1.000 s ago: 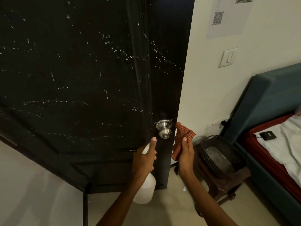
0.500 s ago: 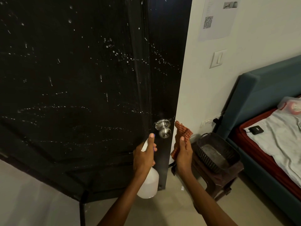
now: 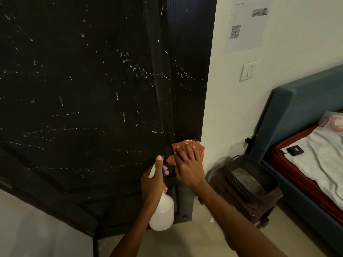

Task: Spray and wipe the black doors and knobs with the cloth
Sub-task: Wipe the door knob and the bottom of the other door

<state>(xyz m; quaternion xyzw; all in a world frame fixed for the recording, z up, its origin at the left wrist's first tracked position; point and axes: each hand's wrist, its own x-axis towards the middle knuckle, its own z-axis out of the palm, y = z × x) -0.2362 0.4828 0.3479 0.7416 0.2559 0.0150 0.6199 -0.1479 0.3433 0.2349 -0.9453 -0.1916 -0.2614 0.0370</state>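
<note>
The black door (image 3: 92,89) fills the left and middle of the view, speckled with white spray droplets. My right hand (image 3: 187,164) presses an orange checked cloth (image 3: 199,149) over the spot near the door's right edge where the knob sits; the knob is hidden under cloth and hand. My left hand (image 3: 155,180) grips a white spray bottle (image 3: 163,212) by its neck, just left of the cloth, with the blue trigger (image 3: 163,167) showing beside my fingers.
A white wall (image 3: 232,112) with a light switch (image 3: 247,71) and a taped paper (image 3: 246,25) stands right of the door. A dark basket (image 3: 252,179) sits on a low brown stool (image 3: 259,210). A teal bed (image 3: 306,112) is at far right.
My right hand has moved left and up with the cloth and now covers the metal knob, which was bare before. The left hand and bottle have stayed put.
</note>
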